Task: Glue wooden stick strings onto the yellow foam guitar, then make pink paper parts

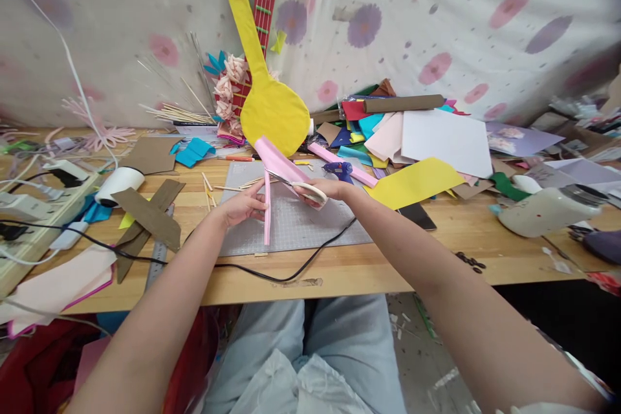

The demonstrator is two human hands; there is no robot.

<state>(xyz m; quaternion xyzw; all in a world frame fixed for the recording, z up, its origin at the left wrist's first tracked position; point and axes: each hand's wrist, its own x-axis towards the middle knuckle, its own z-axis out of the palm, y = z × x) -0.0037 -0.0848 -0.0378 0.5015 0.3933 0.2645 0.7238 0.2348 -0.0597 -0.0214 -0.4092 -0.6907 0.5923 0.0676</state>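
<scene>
White-handled scissors (310, 194) are gripped in my right hand (327, 190), their blades pointing left at the pink sheet (281, 158). My left hand (246, 204) pinches a narrow pink strip (267, 213) that hangs down beside the blades. Whether the strip is still joined to the sheet I cannot tell. Both hands are above the grey cutting mat (242, 242). The sheet's far end rests against a yellow guitar-like shape (274, 113), which leans upright behind the mat. A blue glue gun (338, 171) lies just beyond my right hand.
A black cable (291, 279) crosses the mat's front. At left are brown strips (150, 220), a metal ruler (158, 255) and a power strip (43, 226). A yellow sheet (417, 182), coloured scraps and a pale jar (538, 212) lie at right. Wooden sticks (207, 189) lie left of the mat.
</scene>
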